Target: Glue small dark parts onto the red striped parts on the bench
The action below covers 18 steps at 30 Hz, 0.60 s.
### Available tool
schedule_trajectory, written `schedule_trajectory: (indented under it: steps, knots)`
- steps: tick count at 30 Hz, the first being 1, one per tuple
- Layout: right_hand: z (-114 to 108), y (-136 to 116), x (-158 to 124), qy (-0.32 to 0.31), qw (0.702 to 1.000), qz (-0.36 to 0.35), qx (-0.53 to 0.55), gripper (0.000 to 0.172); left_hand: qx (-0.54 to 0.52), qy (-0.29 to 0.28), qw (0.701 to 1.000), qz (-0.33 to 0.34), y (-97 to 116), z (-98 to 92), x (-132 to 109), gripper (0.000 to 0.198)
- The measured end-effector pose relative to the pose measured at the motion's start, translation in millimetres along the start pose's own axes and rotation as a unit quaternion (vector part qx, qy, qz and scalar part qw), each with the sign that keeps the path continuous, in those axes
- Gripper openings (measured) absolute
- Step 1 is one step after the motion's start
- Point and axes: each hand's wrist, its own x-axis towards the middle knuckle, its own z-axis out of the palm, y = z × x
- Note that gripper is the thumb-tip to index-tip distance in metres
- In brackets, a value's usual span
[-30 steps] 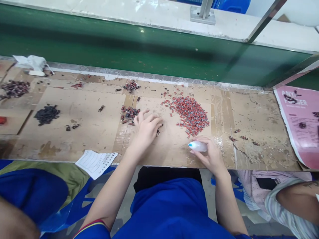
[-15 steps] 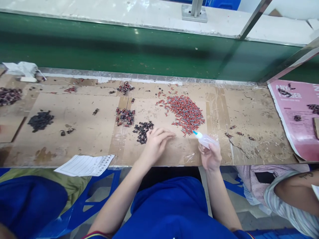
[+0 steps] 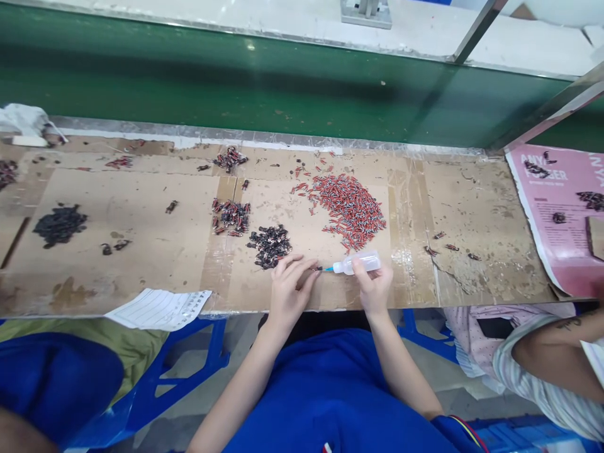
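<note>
My right hand [image 3: 374, 286] grips a small clear squeeze bottle [image 3: 361, 262] with a blue nozzle, lying sideways with the tip pointing left. My left hand [image 3: 289, 286] pinches a tiny dark part [image 3: 316, 268] right at the nozzle tip, near the front edge of the cardboard-covered bench [image 3: 141, 214]. Just beyond my left hand lies a small heap of dark parts [image 3: 270, 244]. A large heap of red parts [image 3: 352, 207] lies behind the bottle.
Another dark and red pile [image 3: 231, 216] and a black pile [image 3: 60, 224] lie further left. A paper slip [image 3: 158, 308] overhangs the front edge. A green conveyor belt [image 3: 236, 88] runs behind. A pink sheet [image 3: 561, 214] lies right, above another person's arm [image 3: 552, 358].
My left hand left the dark pile and came back to the front edge with a part pinched. My right hand turned the bottle sideways and brought its tip to that part.
</note>
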Motion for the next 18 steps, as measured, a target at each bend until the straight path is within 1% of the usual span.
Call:
schedule_trajectory:
  steps: [3, 6, 18]
  knots:
    - [3.9, 3.1, 0.5, 0.010, 1.000, 0.007, -0.010, 0.022, -0.016, 0.011, 1.000, -0.002, -1.5, 0.7, 0.6, 0.015]
    - [2.9, 6.0, 0.3, 0.010, 1.000, 0.010, -0.027, 0.022, -0.021, 0.019, 1.000, -0.013, -1.2, 1.1, 0.5, 0.014]
    - [3.2, 9.4, -2.1, 0.001, 0.997, 0.009, -0.073, 0.025, -0.023, 0.021, 0.999, -0.025, -0.5, 0.0, -0.1, 0.014]
